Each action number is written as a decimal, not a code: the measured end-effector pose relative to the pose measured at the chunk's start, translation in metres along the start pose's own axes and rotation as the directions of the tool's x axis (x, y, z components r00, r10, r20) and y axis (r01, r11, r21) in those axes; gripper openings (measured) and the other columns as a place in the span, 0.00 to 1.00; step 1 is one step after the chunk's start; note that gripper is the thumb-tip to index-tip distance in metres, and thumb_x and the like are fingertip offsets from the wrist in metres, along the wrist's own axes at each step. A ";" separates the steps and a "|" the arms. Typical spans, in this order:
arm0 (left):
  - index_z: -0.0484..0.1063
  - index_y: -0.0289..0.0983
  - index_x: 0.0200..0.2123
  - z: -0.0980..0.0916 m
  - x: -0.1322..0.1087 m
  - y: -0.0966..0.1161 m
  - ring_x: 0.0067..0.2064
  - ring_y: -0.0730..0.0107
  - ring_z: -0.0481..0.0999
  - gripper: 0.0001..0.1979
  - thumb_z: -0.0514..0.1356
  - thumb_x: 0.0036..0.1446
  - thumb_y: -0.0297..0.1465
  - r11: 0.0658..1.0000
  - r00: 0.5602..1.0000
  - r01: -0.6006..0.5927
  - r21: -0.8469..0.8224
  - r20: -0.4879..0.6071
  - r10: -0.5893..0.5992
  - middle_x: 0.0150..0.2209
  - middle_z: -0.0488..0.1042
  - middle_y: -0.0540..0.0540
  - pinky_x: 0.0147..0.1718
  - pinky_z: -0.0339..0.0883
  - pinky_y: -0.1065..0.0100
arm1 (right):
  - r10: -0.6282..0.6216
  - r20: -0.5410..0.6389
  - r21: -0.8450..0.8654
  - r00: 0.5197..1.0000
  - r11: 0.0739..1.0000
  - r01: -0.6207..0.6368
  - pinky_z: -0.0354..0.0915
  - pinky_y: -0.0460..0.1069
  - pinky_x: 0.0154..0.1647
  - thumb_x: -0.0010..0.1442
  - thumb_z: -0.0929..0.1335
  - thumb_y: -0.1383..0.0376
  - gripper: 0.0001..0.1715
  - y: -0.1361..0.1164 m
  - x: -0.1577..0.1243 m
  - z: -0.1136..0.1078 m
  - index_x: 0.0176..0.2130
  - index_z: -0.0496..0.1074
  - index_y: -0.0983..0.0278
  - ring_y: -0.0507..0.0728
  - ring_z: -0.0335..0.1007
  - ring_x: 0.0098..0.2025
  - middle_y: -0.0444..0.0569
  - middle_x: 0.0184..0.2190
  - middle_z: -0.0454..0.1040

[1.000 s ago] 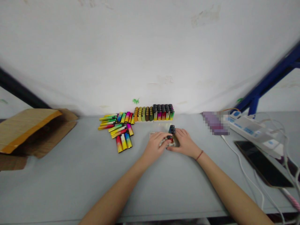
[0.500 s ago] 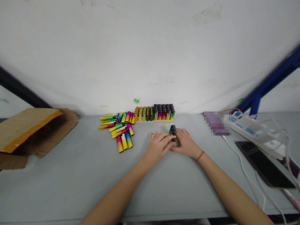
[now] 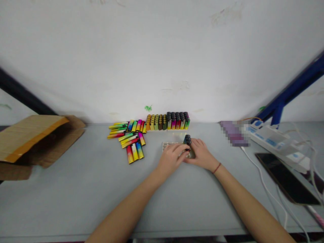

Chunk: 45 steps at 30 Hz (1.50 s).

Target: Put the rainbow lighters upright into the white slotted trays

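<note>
Two lighter blocks (image 3: 156,123) (image 3: 178,123) are standing packed, loose lighters (image 3: 130,142) remaining, left hand (image 3: 171,158) pinching a lighter (image 3: 187,149), right hand (image 3: 202,153) clasping a part-filled tray (image 3: 165,145).

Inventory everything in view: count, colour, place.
tray: one, white, centre
standing lighters: several, black-topped, between hands
loose lighters: over ten, multicoloured, left
lighter blocks: two, mixed colours, back
box: one, brown, far left
phone: one, black, right
pixelated item: one, purple, right
power strip: one, white, right
cables: several, mostly white, right
bars: several, black left, blue right
table: one, grey, beneath
wall: one, white, behind
wristband: one, reddish, right wrist
left hand: one, bare, at standing lighters
right hand: one, bare, beside standing lighters
</note>
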State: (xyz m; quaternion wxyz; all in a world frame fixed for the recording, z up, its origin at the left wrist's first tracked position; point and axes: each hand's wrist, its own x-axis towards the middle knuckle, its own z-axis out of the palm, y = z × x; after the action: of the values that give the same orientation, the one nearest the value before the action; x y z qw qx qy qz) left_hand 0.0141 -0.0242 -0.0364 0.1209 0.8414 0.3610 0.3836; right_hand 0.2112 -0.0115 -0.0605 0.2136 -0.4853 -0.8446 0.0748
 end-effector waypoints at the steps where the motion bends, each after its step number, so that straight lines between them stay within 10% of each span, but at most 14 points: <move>1: 0.74 0.41 0.49 0.000 0.000 0.000 0.48 0.61 0.78 0.12 0.55 0.66 0.33 1.000 1.000 -0.007 0.018 0.000 0.007 0.45 0.79 0.43 0.49 0.69 0.59 | 0.000 -0.008 -0.004 1.000 1.000 0.000 0.56 0.67 0.60 0.55 0.71 0.45 0.36 0.000 0.000 0.001 0.54 0.67 0.66 0.70 0.64 0.56 0.62 0.53 0.71; 13: 0.69 0.41 0.59 -0.014 0.000 -0.006 0.47 0.62 0.76 0.19 0.54 0.66 0.35 0.974 0.998 -0.055 0.220 0.021 0.052 0.47 0.77 0.42 0.48 0.70 0.60 | -0.022 -0.034 0.013 0.999 1.000 0.023 0.57 0.66 0.60 0.55 0.71 0.44 0.41 0.001 0.000 0.000 0.57 0.64 0.66 0.70 0.64 0.57 0.62 0.55 0.70; 19: 0.76 0.37 0.44 -0.043 0.009 -0.029 0.43 0.63 0.79 0.16 0.48 0.69 0.34 0.934 0.985 0.172 0.314 -0.038 -0.168 0.41 0.81 0.43 0.45 0.69 0.65 | -0.013 -0.034 0.011 0.999 1.000 0.013 0.57 0.65 0.60 0.54 0.71 0.41 0.44 -0.001 0.000 -0.002 0.57 0.65 0.68 0.70 0.64 0.56 0.63 0.55 0.70; 28: 0.79 0.36 0.44 -0.110 0.006 -0.068 0.45 0.52 0.78 0.20 0.50 0.65 0.39 0.509 0.707 0.632 0.585 -0.167 -0.687 0.43 0.80 0.37 0.42 0.67 0.60 | -0.008 -0.029 -0.001 1.000 1.000 0.008 0.57 0.65 0.60 0.54 0.70 0.40 0.43 0.001 0.000 -0.001 0.56 0.66 0.68 0.70 0.64 0.57 0.64 0.55 0.71; 33: 0.79 0.39 0.49 -0.096 0.001 -0.067 0.53 0.43 0.71 0.22 0.53 0.62 0.44 0.401 0.656 0.644 0.652 -0.200 -0.728 0.51 0.74 0.34 0.47 0.65 0.50 | -0.010 -0.033 -0.004 0.999 1.000 0.010 0.57 0.65 0.60 0.55 0.69 0.40 0.44 0.000 0.000 -0.001 0.56 0.66 0.69 0.70 0.64 0.56 0.64 0.54 0.71; 45: 0.73 0.37 0.53 -0.079 0.003 -0.056 0.51 0.46 0.74 0.20 0.50 0.63 0.35 0.447 0.686 0.582 0.679 -0.116 -0.718 0.48 0.77 0.35 0.46 0.63 0.51 | -0.010 -0.037 -0.016 0.999 1.000 0.010 0.58 0.63 0.59 0.54 0.70 0.40 0.44 0.000 0.000 -0.001 0.57 0.67 0.67 0.69 0.65 0.56 0.63 0.54 0.71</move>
State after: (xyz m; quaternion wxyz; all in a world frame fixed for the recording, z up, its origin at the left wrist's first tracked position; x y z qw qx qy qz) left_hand -0.0713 0.0119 -0.0081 -0.0177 0.6520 0.7549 0.0684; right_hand 0.2119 -0.0115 -0.0593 0.2257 -0.4839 -0.8435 0.0583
